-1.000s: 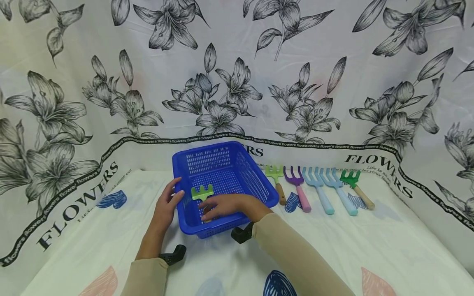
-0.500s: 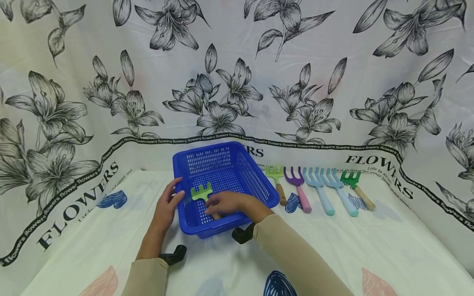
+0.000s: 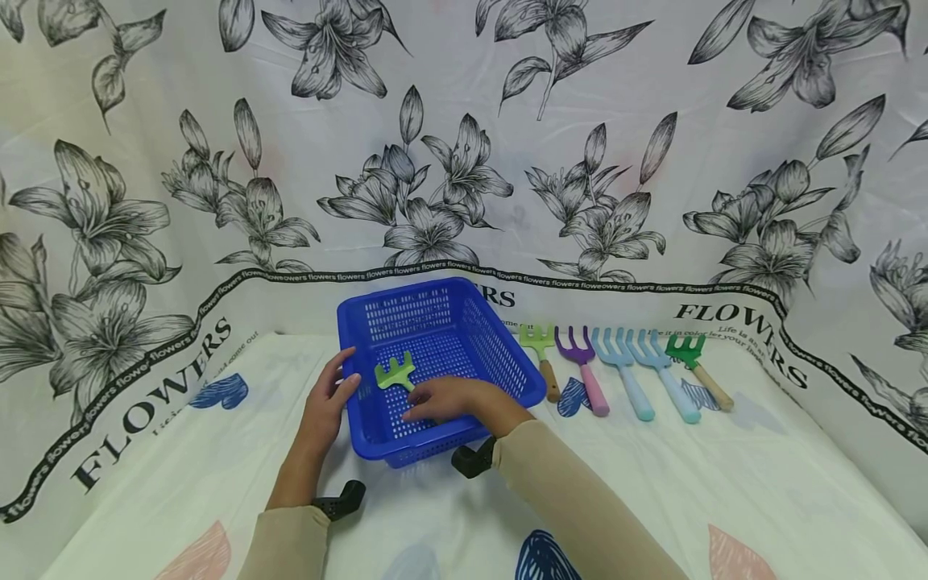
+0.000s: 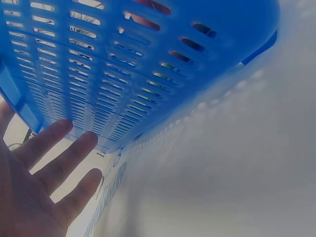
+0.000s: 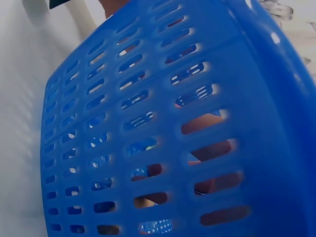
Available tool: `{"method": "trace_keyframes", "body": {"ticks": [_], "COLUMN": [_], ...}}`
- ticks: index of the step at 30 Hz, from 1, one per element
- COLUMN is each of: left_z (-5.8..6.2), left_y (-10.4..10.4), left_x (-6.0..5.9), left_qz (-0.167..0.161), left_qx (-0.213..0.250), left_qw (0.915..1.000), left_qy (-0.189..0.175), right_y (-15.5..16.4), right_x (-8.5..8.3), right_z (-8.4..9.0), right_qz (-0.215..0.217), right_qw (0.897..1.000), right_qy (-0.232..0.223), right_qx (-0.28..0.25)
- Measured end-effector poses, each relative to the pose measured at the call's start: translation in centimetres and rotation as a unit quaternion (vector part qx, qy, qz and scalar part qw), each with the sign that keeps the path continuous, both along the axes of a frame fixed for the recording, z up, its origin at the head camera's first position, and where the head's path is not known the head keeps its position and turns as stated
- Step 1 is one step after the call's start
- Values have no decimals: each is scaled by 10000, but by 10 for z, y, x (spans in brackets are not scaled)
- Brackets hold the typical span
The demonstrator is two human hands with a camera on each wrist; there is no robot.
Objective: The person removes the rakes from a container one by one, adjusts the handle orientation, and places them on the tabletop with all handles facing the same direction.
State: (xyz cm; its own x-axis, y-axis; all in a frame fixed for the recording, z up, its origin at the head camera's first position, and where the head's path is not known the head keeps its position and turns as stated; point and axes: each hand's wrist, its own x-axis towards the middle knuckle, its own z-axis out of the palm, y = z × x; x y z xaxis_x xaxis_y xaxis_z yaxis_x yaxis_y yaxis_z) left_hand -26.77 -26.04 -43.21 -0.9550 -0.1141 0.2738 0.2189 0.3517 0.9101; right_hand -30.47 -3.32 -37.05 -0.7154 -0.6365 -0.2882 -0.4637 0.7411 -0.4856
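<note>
A blue plastic basket (image 3: 493, 354) with slotted walls stands on the cloth. My left hand (image 3: 329, 395) rests at its left rim, the thumb and index fingertips over the edge. Seen from the left wrist, three fingers (image 4: 64, 163) lie straight and spread outside the slotted wall (image 4: 94, 64). Inside the basket my right hand (image 3: 445, 399) grips the handle of a light green hand fork (image 3: 395, 372). That fork's tines point up and away to the left; my fingers cover its handle. The basket wall (image 5: 163, 138) mostly blocks the right wrist view.
Right of the basket, several more hand forks lie in a row: one light green (image 3: 540, 346), one purple with a pink handle (image 3: 584, 362), two light blue (image 3: 625, 370), and one dark green (image 3: 696, 362). A flower-printed cloth (image 3: 616, 72) hangs behind.
My right hand has closed on the fork's handle and shifted slightly right. The fork's head has turned and tilted up a little. My left hand and the basket have not moved.
</note>
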Motion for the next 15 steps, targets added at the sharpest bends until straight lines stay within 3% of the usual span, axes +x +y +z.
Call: {"method": "trace_keyframes", "body": {"ticks": [8, 15], "left_z": [2, 0], "left_y": [1, 0], "left_x": [2, 0], "left_qz": [-35, 35], "left_qx": [45, -34], "left_qw": [10000, 10000], "left_qy": [-44, -32], "right_y": [-1, -1], "right_x": [-1, -2], "right_z": [-1, 2], "right_qz": [99, -145], "right_qw": [9996, 9940], "right_qy": [-156, 92], "right_qx": [-227, -1081]}}
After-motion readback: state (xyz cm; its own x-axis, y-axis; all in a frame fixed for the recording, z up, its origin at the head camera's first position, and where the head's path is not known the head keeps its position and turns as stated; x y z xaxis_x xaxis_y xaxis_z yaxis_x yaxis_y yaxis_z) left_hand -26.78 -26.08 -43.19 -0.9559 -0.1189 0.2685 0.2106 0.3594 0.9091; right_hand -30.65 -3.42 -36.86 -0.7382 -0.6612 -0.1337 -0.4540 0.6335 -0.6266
